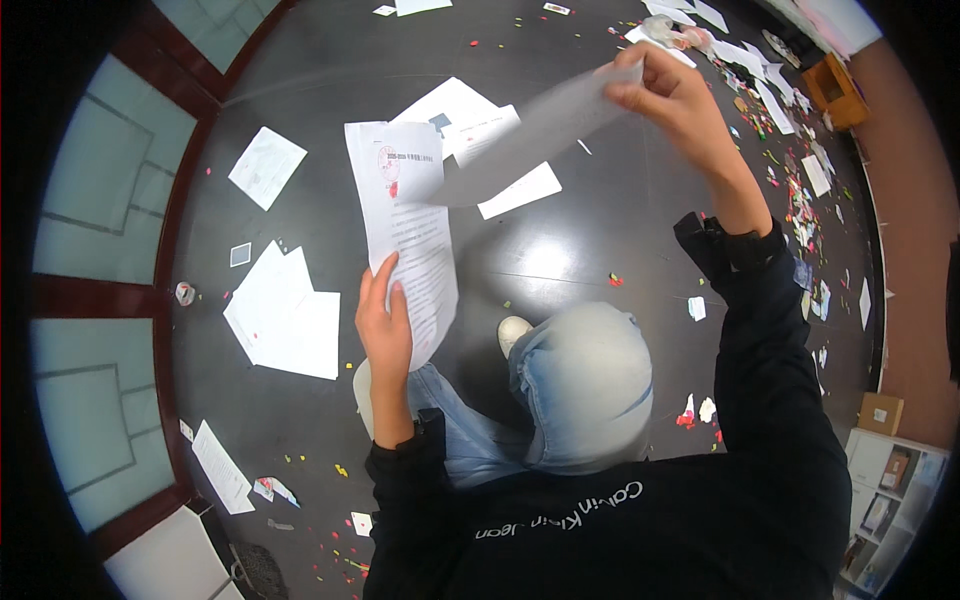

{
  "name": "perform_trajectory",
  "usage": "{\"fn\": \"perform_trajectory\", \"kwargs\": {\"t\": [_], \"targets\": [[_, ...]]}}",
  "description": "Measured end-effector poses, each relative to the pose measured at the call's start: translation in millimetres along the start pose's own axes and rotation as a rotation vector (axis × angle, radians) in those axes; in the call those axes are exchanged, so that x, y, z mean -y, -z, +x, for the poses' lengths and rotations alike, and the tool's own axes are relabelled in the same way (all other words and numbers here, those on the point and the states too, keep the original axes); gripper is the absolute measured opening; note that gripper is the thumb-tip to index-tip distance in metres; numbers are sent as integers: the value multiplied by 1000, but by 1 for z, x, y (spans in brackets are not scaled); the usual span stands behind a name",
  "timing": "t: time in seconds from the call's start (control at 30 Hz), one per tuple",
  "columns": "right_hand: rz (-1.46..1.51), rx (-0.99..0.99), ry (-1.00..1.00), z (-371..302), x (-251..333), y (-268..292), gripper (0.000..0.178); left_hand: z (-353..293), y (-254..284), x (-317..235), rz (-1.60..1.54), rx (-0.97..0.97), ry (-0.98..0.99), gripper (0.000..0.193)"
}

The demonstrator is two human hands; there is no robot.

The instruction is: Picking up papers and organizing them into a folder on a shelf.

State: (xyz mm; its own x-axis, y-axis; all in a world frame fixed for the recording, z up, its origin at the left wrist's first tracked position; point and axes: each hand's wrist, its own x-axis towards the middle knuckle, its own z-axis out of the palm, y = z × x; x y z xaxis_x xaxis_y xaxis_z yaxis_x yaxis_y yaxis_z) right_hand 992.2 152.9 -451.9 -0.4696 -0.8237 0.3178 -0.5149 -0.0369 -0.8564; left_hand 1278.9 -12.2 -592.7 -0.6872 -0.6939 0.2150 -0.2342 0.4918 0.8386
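Observation:
My left hand (388,325) grips a printed sheet of paper (412,225) by its lower left side, with the thumb on top. The page carries lines of text and a red round stamp near its upper left corner. Whether more sheets lie behind it I cannot tell. Raised at the upper right, my right hand (672,95) pinches the corner of another sheet (540,135), smeared by motion, which slants down to the left. Its lower end overlaps the right edge of the printed page. Beyond both hands, several white papers (450,100) lie on the floor.
A pile of white sheets (300,330) and a single sheet (267,167) lie on the dark floor (590,240) to the left. Colourful scraps (800,215) litter the right side, near a wooden box (836,90). Glass-panelled doors (110,170) line the left; a white shelf (890,500) stands lower right.

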Motion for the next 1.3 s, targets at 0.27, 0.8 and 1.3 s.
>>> {"fn": "perform_trajectory", "kwargs": {"t": [0.27,0.8,1.3], "targets": [[773,-139,-202,24,-20,-54,26,2,10,1,-533,-12,16,67],[1059,-359,-109,45,-26,-47,23,-2,-1,36,-281,-99,112,57],[1031,254,-1050,-32,-76,-113,27,43,-67,4,-866,-5,316,61]]}}
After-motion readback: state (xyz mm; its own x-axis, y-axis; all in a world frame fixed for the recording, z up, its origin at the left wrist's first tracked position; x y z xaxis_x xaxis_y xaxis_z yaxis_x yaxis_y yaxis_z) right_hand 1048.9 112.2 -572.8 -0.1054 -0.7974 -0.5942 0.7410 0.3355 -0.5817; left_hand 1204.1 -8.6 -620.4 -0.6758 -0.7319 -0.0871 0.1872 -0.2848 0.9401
